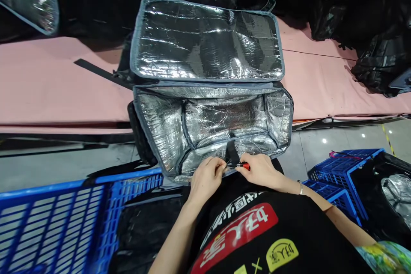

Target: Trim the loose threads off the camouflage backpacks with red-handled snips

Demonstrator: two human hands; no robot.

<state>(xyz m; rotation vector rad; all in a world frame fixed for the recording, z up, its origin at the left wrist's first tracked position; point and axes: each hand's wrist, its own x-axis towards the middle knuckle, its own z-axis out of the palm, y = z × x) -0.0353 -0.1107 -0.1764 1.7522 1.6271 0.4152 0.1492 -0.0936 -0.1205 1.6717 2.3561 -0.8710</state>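
An insulated bag [224, 113] with a crinkled silver lining and grey edging stands open in front of me. Its lid [208, 43] is folded back on the far side. At the near rim, my left hand [206, 180] is closed in a pinch on the bag's edge; whether a thread is also between the fingertips is too small to tell. My right hand [261, 172] is closed on small red-handled snips [245, 165], their dark tip pointing toward the left fingers. A black strap [231, 150] hangs inside the near wall, just beside both hands.
The bag rests at the edge of a pink-covered table [58, 81]. Black bags [102, 4] with silver linings line its far side. Blue crates [54, 222] holding black bags stand at my left, and another blue crate [346, 171] stands at right.
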